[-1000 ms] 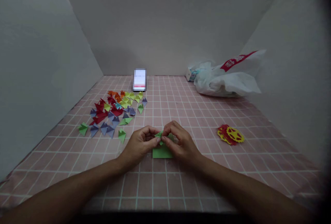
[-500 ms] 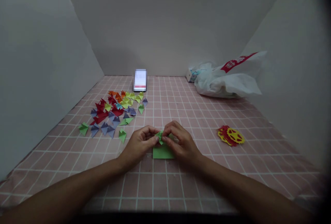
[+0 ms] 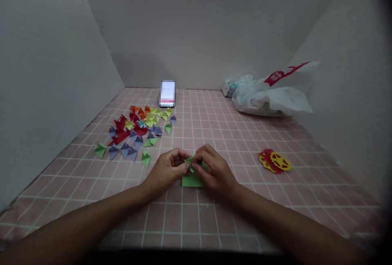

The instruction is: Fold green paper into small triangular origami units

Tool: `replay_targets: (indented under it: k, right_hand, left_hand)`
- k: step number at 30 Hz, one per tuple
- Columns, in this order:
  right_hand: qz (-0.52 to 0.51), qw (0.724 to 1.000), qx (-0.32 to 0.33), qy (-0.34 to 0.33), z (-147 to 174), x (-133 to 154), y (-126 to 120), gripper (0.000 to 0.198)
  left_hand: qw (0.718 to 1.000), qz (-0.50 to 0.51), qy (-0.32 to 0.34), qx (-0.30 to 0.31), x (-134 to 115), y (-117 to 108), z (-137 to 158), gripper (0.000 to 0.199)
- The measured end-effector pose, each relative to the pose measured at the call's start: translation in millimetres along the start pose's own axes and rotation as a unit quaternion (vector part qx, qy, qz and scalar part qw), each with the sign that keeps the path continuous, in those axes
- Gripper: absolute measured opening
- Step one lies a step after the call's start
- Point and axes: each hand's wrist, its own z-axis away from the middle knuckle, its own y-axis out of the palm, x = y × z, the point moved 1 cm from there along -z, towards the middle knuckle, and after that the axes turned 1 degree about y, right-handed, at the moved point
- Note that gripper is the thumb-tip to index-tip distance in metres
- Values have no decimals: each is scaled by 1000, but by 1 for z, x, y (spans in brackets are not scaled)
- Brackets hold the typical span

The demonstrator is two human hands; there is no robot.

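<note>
Between both hands, a small folded green paper piece [image 3: 191, 164] is held a little above the table. My left hand [image 3: 168, 170] pinches its left side with thumb and fingers. From the other side, my right hand [image 3: 214, 171] pinches it too, and these fingers hide part of it. Beneath them lies a flat green paper sheet [image 3: 192, 181] on the table, partly covered by my right hand. A loose green folded paper piece [image 3: 146, 159] rests to the left of my left hand.
Many folded paper pieces [image 3: 141, 130] in several colours spread over the left side of the pink checked tablecloth [image 3: 214, 232]. A lit phone [image 3: 167, 93] stands at the back. At the right lie red and yellow cut-outs [image 3: 280, 161]; behind them, a white plastic bag [image 3: 269, 97] and a small box [image 3: 227, 88].
The view has shifted slightly. Both hands stay in nearly the same place, still pinching the green paper, whose angle between the fingertips differs a little.
</note>
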Motion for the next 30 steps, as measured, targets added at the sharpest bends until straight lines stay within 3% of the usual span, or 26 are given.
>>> replay_targets:
  k: [30]
  right_hand:
    - [-35, 998, -11, 43, 2, 4, 0, 14]
  left_hand:
    - [1000, -4, 18, 7, 1, 2, 2, 20]
